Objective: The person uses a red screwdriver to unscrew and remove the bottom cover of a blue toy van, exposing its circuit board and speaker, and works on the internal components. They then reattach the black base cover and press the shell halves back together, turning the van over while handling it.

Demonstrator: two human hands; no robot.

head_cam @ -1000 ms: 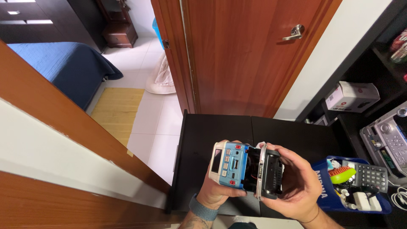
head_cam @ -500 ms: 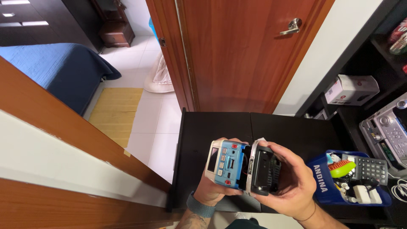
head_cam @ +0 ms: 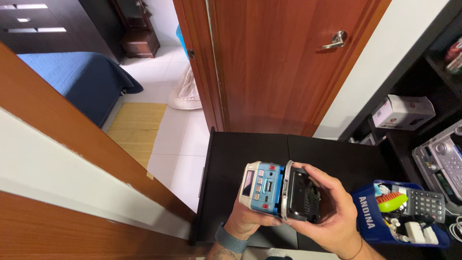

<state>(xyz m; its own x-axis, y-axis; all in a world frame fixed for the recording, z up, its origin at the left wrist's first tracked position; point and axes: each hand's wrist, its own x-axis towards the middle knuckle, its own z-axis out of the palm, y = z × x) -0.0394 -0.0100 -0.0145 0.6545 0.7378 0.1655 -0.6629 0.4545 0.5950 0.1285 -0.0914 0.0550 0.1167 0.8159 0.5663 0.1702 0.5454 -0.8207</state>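
Observation:
Both my hands hold one small boxy device [head_cam: 279,192] above a black cabinet top [head_cam: 332,154]. Its left part is light blue and white with small red and grey buttons; its right part is black with slots and a thin metal bail between the halves. My left hand [head_cam: 250,219], with a grey-blue band on the wrist, cups the blue part from below. My right hand [head_cam: 332,212] wraps the black part from the right, thumb under it, fingers over the top edge.
A blue bin [head_cam: 399,216] with a calculator, a green brush and white chargers sits right of my hands. Shelves hold a silver device [head_cam: 440,161] and a white box [head_cam: 402,111]. A wooden door [head_cam: 284,62] stands ahead; a bed [head_cam: 72,79] and yellow mat [head_cam: 134,127] lie left.
The device and both hands have stayed in nearly the same grip; the view has shifted slightly, and the device sits a little lower and more tilted than a second ago.

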